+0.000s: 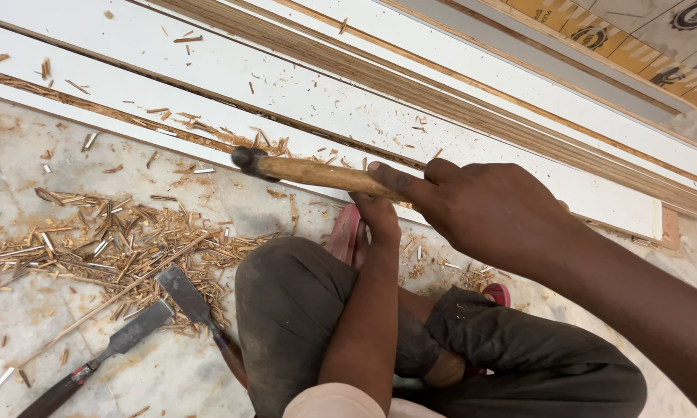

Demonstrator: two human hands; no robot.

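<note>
My right hand (488, 213) grips the wooden handle of a hammer (317, 174). The handle lies nearly level and its dark metal head (248, 159) points left, over the edge of a long white laminated board (302, 101). My left hand (378, 217) reaches up from my lap to just under the handle, close to the board's edge. Its fingers are hidden behind the handle and my right hand, so whatever it holds cannot be made out. I sit on the floor with my dark-trousered knees (286, 302) drawn up.
Two flat chisels (124, 340) (190, 298) lie on the marble floor at lower left, among a thick scatter of wood chips (108, 240). More white boards with brown plywood edges (472, 108) run diagonally behind. A red sandal (345, 232) shows by my knee.
</note>
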